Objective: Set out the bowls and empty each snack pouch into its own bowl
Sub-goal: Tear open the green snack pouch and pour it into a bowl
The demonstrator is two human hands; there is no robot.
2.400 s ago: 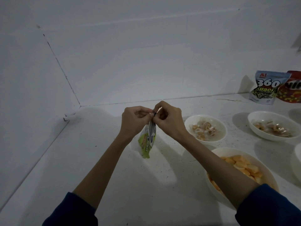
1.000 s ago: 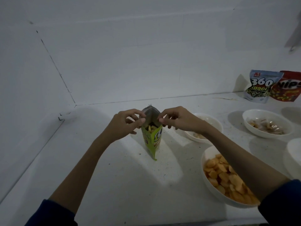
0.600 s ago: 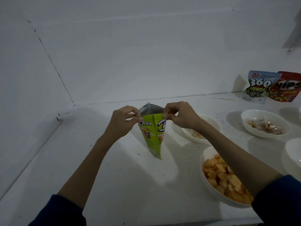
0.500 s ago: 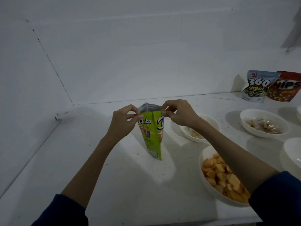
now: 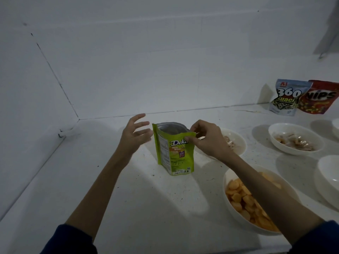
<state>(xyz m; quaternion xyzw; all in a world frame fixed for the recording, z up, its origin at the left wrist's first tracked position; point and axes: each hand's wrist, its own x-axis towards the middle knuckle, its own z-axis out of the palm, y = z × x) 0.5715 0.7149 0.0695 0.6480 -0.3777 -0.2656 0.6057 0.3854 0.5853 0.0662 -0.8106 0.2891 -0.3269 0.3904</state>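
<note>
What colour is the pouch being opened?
Lime green pouch with a white logo and silvery inside, seen from the head view.

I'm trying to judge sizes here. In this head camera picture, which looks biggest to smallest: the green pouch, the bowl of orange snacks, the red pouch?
1. Bowl of orange snacks, though it sits nearest the camera, which inflates it.
2. Green pouch, pinched by the right hand.
3. Red pouch, farthest back and partly hidden, so its true size is unsure.

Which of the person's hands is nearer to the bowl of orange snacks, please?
The right hand, pinching the green pouch at its top right corner, is nearer the bowl of orange snacks. The left hand is open on the pouch's far side.
</note>
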